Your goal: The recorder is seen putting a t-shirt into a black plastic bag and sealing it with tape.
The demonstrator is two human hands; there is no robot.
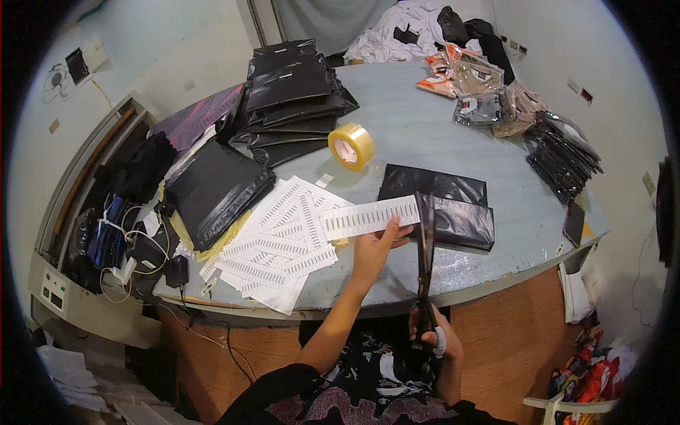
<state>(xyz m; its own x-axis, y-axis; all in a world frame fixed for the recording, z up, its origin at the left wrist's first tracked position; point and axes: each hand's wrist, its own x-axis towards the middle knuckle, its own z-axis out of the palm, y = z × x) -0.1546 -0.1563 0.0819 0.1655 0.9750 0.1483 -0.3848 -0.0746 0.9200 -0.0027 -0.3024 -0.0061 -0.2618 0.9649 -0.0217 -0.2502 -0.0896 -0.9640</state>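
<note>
My left hand (374, 252) holds a white strip of printed barcode labels (366, 218) level above the table. In my right hand (438, 334), whose thumb bears a white wrap, is a pair of large dark scissors (425, 255); the blades point away from me and cross the strip's right end. Whether the blades are apart cannot be told. Behind them lie folded black plastic packages (462, 218). To the left, many more label strips and sheets (276, 255) are spread in an overlapping pile. A roll of clear yellowish tape (351, 147) stands beyond the strip.
Black plastic packages (289, 79) are stacked at the back left, with more (212, 186) nearer. Bagged garments (478, 79) and thin black packets (563, 154) lie on the right. A phone (574, 223) rests by the table's right edge. A black adapter (176, 271) and cables are at the left.
</note>
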